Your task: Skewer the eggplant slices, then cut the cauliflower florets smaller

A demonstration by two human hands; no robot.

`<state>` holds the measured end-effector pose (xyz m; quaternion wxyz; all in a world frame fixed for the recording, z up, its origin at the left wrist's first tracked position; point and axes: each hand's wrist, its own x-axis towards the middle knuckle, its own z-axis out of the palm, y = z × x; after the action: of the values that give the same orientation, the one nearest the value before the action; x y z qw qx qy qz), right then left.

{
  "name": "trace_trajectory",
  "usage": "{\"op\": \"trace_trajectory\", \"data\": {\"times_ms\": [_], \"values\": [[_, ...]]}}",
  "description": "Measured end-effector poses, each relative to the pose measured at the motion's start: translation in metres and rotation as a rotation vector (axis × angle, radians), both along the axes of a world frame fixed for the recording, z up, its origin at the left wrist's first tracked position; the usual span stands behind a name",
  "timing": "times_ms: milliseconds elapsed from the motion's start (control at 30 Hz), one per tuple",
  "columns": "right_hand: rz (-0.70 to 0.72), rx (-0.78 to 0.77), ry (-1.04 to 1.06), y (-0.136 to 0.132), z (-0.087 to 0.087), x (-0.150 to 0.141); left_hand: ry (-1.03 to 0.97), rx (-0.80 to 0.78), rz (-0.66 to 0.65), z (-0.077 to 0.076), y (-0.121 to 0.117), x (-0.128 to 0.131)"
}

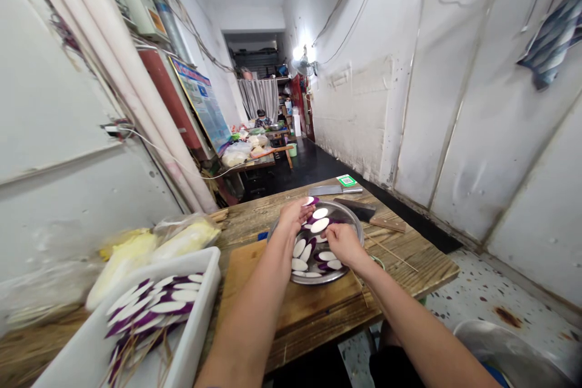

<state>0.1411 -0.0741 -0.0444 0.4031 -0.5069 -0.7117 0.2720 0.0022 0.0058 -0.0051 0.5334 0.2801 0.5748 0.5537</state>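
Over a round metal bowl (357, 218) of white-fleshed, purple-skinned eggplant slices (299, 248), both of my hands are at work. My left hand (294, 218) is at the bowl's left side, its fingers closed around an eggplant slice (310, 200) that shows past the fingertips. My right hand (346, 245) is closed in a pinch at the edge of another eggplant slice (320, 225). Whether a skewer runs through these slices cannot be made out. The bowl rests partly on a wooden cutting board (248, 279).
Skewered eggplant slices (170, 297) fill part of a white plastic bin (211, 273) at left. A cleaver (325, 190), a dark-bladed knife (386, 224) and thin sticks (393, 253) lie around the bowl. Plastic bags (186, 239) sit behind the bin. A person (262, 120) sits far back.
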Motion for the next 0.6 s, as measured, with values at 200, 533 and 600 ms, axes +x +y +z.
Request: {"op": "trace_trajectory", "data": {"times_ms": [200, 533, 600], "values": [[-0.071, -0.007, 0.04, 0.002, -0.003, -0.001, -0.002, 0.014, -0.114, -0.01, 0.001, 0.006], [-0.129, 0.009, 0.103, 0.003, -0.003, 0.0, -0.05, 0.001, -0.209, 0.0, -0.008, 0.014], [-0.16, 0.029, 0.178, 0.002, -0.006, 0.001, 0.076, 0.05, -0.15, -0.001, -0.008, 0.011]]}}
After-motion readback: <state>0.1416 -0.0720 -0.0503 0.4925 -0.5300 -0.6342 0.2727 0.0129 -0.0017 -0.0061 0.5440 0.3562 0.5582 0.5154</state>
